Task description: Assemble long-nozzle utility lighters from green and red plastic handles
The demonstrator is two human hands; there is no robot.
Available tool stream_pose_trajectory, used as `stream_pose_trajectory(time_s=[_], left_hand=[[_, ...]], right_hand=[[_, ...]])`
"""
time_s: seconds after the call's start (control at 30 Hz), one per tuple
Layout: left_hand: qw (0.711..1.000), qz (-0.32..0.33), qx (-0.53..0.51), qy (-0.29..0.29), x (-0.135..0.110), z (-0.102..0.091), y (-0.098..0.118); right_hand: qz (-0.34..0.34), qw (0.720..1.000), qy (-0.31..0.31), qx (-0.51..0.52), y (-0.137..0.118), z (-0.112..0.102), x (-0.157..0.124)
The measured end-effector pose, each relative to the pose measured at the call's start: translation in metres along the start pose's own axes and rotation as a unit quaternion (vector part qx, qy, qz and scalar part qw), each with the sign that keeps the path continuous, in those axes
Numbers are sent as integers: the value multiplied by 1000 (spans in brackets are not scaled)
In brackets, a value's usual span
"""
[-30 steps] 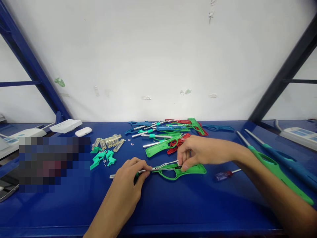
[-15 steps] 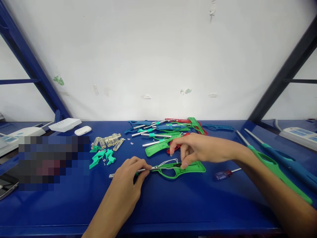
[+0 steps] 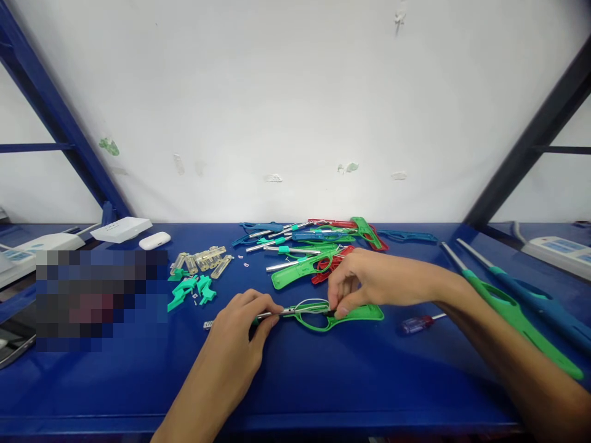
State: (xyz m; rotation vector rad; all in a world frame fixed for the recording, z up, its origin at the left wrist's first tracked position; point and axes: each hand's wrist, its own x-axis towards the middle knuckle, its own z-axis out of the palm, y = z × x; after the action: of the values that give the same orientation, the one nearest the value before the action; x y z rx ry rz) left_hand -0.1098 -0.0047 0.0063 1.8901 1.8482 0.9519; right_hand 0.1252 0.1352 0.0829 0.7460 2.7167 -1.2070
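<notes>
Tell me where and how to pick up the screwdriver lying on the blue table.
Grip the screwdriver by its purple handle, probably from above and the near side: the handle is thick and fully in view, while the thin shaft runs toward the right forearm, which seems to hide its tip.

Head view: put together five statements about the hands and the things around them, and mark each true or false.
1. The left hand grips a metal tube. True.
2. The right hand is at the green shell. True.
3. The screwdriver lies left of the green shell. False: the screwdriver is to its right.
4. Clear pieces lie behind the teal pieces. True.
5. The white case touches the teal pieces. False: the white case lies apart, farther back.
</notes>
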Motion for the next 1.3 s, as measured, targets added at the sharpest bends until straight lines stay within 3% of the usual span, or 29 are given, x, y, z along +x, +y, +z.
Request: stream_pose_trajectory(time_s=[0.6, 0.9, 1.07, 1.3], left_hand=[[1000, 7, 1, 3, 0, -1, 1], [1000, 9, -1, 4, 1, 0, 0], [1000, 10, 0, 5, 2, 0, 0], [1000, 13, 6, 5, 3, 2, -1]], right_hand=[[43, 999, -2, -8, 8, 2, 3], [114, 993, -9, -4, 18, 2, 13], [186, 982, -5, -39, 20, 3, 16], [227, 972, -46, -40, 22, 3, 21]])
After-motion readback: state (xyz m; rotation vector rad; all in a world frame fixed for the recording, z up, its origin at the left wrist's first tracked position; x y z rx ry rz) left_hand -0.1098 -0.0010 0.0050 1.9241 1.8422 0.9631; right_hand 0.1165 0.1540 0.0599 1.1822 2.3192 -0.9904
